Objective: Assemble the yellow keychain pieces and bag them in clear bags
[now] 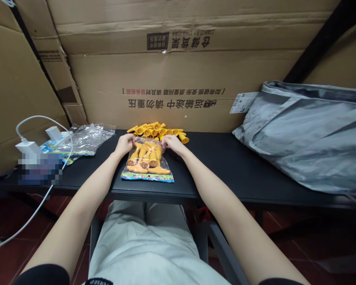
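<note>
A clear plastic bag (147,177) with a colourful printed strip along its near edge lies flat on the black table. Inside it are several orange-yellow plastic pieces (150,156), each with a flared, cup-like end. My left hand (125,144) pinches the bag's far left corner, fingers closed. At the far right corner, my right hand (172,145) grips the bag too, its fingertips partly hidden. Just beyond the bag, a heap of loose yellow pieces (157,128) of the same kind rests against the cardboard.
Flat clear bags (89,138) lie to the left. Near them are a white charger (29,150) with a cable and a blurred-out dark object (40,170). A large grey bag (308,134) stands on the right. Cardboard (178,71) walls the table's back.
</note>
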A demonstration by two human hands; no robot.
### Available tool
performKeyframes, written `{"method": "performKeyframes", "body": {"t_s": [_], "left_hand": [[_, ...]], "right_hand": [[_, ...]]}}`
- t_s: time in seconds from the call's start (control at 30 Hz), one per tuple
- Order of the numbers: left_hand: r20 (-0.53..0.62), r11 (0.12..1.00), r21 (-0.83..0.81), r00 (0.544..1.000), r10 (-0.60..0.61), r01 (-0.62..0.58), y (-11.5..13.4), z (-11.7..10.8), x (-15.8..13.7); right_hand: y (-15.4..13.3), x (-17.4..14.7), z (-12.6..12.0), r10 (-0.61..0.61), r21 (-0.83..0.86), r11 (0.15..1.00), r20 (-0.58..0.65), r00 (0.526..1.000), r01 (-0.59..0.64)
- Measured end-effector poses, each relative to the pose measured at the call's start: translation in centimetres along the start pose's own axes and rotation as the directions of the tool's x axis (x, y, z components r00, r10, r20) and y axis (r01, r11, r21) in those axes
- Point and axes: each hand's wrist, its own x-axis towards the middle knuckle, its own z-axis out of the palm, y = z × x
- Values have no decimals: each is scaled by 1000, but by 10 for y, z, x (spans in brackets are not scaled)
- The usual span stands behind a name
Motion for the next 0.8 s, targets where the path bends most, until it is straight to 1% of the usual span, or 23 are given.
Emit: {"method": "performKeyframes", "body": {"t_s": [0.1, 0.13, 0.2, 0.3, 0.37, 0.43, 0.5, 0.57, 0.63, 0.67, 0.73, 0.8], "left_hand": [[-11, 995, 39, 996, 91, -91, 8, -1, -2], [-7, 992, 38, 993, 117, -117, 11, -1, -3], [5, 987, 23, 988, 157, -157, 15, 1, -4], [8, 976, -11, 976, 219, -219, 20, 6, -5], [-2, 960, -13, 960, 279, -279, 21, 9, -5], [-30, 942, 6, 942, 335, -335, 21, 13, -5], [-74, 923, 27, 920, 385, -384, 19, 15, -4], [-121, 904, 45, 896, 427, -425, 17, 17, -3], [-140, 894, 64, 883, 448, -443, 15, 18, -2], [-138, 895, 73, 884, 446, -440, 15, 18, -2], [-119, 905, 87, 898, 424, -416, 15, 18, -1], [-109, 921, 96, 915, 388, -379, 15, 15, -1]], "right_hand": [[-5, -2, 1, 25, 68, 997, -34, 999, -22], [-7, -4, 0, 34, 74, 997, -23, 999, -32], [-9, -6, -3, 61, 53, 997, 64, 996, -64], [-9, -9, -9, 95, -27, 995, 221, 971, -91], [-10, -10, -11, 99, -56, 995, 270, 958, -87], [-10, -11, -11, 100, -38, 995, 315, 944, -92], [-11, -11, -9, 117, 16, 991, 395, 911, -134], [-12, -12, -6, 136, 63, 980, 479, 867, -189], [-13, -13, -3, 155, 81, 970, 531, 833, -231], [-13, -14, -1, 164, 85, 965, 540, 826, -248], [-13, -15, 1, 184, 102, 955, 530, 828, -277], [-13, -14, 2, 187, 151, 943, 499, 846, -298]]}}
